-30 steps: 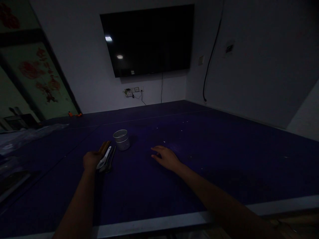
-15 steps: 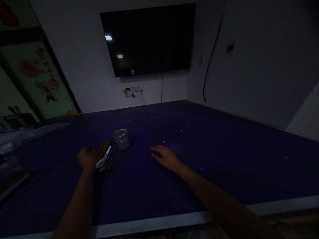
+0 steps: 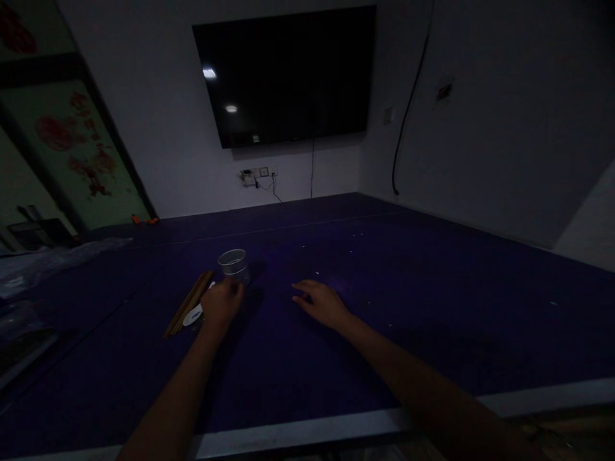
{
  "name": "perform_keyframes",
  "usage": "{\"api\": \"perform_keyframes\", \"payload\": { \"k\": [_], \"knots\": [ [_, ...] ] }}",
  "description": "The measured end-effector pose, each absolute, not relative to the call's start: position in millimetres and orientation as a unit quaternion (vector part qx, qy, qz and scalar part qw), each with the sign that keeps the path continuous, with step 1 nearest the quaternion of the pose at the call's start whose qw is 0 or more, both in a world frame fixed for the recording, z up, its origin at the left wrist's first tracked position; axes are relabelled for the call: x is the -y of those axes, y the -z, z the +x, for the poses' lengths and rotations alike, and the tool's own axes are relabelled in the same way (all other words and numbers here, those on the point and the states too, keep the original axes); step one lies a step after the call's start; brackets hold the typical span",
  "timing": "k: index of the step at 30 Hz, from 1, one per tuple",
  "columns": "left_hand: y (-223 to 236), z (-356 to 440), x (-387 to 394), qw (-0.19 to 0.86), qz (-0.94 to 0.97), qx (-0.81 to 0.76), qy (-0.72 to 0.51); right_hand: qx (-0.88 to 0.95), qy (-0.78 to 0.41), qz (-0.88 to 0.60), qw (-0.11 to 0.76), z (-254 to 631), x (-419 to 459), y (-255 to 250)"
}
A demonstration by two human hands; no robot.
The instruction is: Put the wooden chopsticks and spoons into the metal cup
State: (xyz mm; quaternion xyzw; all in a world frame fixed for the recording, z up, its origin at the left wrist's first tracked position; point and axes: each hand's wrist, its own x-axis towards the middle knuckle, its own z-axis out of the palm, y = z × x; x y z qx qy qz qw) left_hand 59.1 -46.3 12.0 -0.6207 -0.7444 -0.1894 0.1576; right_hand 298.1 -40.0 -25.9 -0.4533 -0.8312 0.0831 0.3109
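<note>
Head-worn view, forward and down

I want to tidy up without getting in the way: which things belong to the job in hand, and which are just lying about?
Likely in the job, being nearest the left hand:
grey cup
brown chopsticks
white spoon

Seemingly just lying about:
clear plastic sheeting
white scraps

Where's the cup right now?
In the head view, the cup stands left of centre on the purple surface, just beyond the left hand, right of the chopsticks.
</note>
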Motion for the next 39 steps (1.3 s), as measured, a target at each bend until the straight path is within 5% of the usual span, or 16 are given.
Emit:
{"api": "perform_keyframes", "payload": {
  "k": [8,18,28,39],
  "knots": [
    [-7.1,61.8,45.2,0.139,-0.647,0.731,0.166,0.833,-0.086,-0.449,0.313,298.5,39.6,27.1],
    [-14.9,-8.8,42.0,0.266,-0.444,0.821,0.240,0.824,-0.072,-0.458,0.327,300.2,40.5,24.7],
    [-10.2,-38.2,30.9,0.000,-0.398,0.898,0.187,0.821,-0.073,-0.457,0.336,300.2,41.2,24.0],
    [-4.3,-45.4,24.8,-0.043,-0.400,0.885,0.233,0.822,-0.069,-0.458,0.331,300.5,40.3,25.9]
  ]
}}
